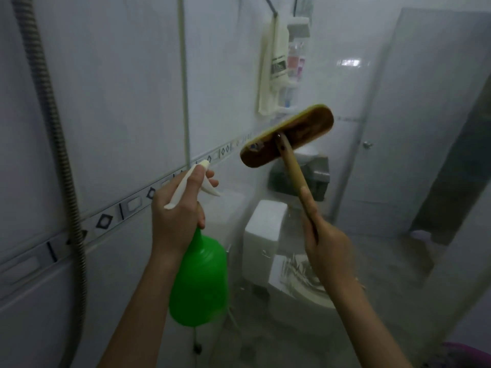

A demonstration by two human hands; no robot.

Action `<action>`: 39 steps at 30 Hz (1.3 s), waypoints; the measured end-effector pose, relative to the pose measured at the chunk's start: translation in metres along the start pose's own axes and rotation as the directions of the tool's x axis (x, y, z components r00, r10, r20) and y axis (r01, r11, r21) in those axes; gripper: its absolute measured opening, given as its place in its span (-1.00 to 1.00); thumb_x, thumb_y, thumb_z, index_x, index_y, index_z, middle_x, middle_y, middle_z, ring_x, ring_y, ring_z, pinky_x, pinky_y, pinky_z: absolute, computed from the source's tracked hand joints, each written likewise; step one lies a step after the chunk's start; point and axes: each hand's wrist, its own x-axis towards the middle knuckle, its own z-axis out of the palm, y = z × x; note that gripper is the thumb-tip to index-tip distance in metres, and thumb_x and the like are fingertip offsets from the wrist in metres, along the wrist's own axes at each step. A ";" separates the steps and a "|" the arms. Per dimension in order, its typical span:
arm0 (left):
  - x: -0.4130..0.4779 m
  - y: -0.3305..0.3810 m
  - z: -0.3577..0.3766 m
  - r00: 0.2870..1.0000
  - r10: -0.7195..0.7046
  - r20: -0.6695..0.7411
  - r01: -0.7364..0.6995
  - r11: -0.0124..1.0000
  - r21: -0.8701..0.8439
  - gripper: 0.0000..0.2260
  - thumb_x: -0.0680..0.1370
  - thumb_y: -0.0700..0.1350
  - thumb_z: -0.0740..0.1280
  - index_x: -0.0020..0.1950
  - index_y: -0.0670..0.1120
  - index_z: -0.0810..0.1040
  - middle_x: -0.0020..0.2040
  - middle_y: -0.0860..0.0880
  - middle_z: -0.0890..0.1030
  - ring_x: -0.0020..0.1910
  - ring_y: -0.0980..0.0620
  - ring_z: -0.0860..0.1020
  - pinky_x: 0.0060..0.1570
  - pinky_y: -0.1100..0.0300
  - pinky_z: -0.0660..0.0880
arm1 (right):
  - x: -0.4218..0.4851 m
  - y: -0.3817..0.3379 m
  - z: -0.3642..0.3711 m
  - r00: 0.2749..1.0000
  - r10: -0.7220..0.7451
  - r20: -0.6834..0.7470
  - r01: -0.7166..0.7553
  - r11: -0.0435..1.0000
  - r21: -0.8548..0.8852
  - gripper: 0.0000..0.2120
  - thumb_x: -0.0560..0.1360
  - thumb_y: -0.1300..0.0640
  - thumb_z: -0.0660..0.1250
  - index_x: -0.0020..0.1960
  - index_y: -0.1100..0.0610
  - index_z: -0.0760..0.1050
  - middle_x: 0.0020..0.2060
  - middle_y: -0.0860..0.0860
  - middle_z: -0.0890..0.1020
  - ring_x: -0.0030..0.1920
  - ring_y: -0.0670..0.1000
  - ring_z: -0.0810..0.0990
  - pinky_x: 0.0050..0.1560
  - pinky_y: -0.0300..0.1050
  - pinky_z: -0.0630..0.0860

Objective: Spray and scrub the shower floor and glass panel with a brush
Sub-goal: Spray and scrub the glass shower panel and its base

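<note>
My left hand (178, 213) grips the neck of a green spray bottle (199, 282) with a white trigger head, one finger over the trigger, nozzle aimed toward the glass panel (345, 160). My right hand (325, 248) holds the wooden handle of a brush (287, 136). The brush's brown oval head is raised at chest height against the glass, its bristles facing away from me. The glass looks hazy, and the room beyond shows through it.
A white tiled wall (106, 102) with a patterned border runs along the left, and a metal shower hose (66, 181) hangs down it. Through the glass I see a toilet (268, 243), a hanging towel (271, 67), a shelf of bottles and a door (414, 128).
</note>
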 end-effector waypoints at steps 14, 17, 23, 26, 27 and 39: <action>0.009 -0.002 -0.036 0.998 0.031 -0.059 -0.029 0.999 0.039 -0.77 0.68 -0.04 0.27 -0.06 0.07 0.71 -0.10 0.05 0.75 -0.60 0.04 0.36 -0.58 0.29 0.33 | 0.003 -0.035 0.045 0.989 0.030 0.145 -0.022 0.998 -0.060 -0.54 0.60 -0.08 0.03 0.41 0.08 0.38 -0.51 -0.05 0.44 -0.60 -0.09 0.40 -0.62 -0.24 0.39; 0.009 -0.004 -0.039 0.998 0.011 -0.061 -0.007 0.999 0.054 -0.78 0.67 -0.04 0.27 -0.06 0.03 0.69 -0.11 0.03 0.75 -0.61 0.08 0.36 -0.59 0.30 0.33 | 0.031 -0.055 0.057 0.997 -0.062 0.050 0.065 0.996 -0.055 -0.53 0.61 -0.03 0.04 0.51 0.01 0.20 -0.52 -0.04 0.42 -0.62 -0.07 0.38 -0.65 -0.21 0.39; 0.016 0.005 -0.040 0.998 0.040 -0.050 -0.036 0.997 0.071 -0.79 0.67 -0.04 0.28 -0.05 0.07 0.69 -0.10 0.03 0.75 -0.60 0.07 0.39 -0.59 0.28 0.34 | 0.089 -0.077 0.072 0.992 -0.125 0.013 0.126 0.987 -0.102 -0.52 0.64 -0.02 0.05 0.53 -0.11 0.01 -0.52 -0.03 0.40 -0.62 -0.05 0.35 -0.65 -0.14 0.40; 0.020 0.008 -0.040 0.996 0.062 -0.071 -0.056 0.995 0.082 -0.77 0.68 -0.06 0.28 -0.09 0.05 0.69 -0.12 0.05 0.75 -0.61 0.06 0.38 -0.59 0.27 0.33 | 0.027 -0.054 0.054 0.996 -0.042 0.077 0.047 0.997 -0.063 -0.51 0.62 0.02 0.10 0.53 -0.11 0.09 -0.54 -0.06 0.40 -0.64 -0.10 0.34 -0.68 -0.20 0.38; 0.021 0.009 -0.039 0.995 0.068 -0.075 -0.062 0.995 0.080 -0.77 0.68 -0.06 0.28 -0.09 0.04 0.69 -0.12 0.05 0.75 -0.61 0.06 0.38 -0.60 0.26 0.33 | 0.022 -0.052 0.050 0.995 -0.045 0.089 0.051 0.997 -0.065 -0.50 0.63 0.01 0.08 0.53 -0.13 0.04 -0.54 -0.07 0.39 -0.65 -0.13 0.33 -0.69 -0.25 0.37; 0.023 0.016 -0.021 0.995 0.090 -0.039 -0.088 0.994 0.058 -0.81 0.61 0.00 0.29 -0.07 0.04 0.68 -0.12 0.03 0.75 -0.63 0.12 0.39 -0.61 0.32 0.33 | 0.107 -0.068 0.025 0.989 -0.091 -0.118 0.097 0.994 0.046 -0.51 0.62 -0.14 -0.03 0.54 -0.14 0.06 -0.49 0.03 0.47 -0.58 0.00 0.43 -0.58 0.00 0.48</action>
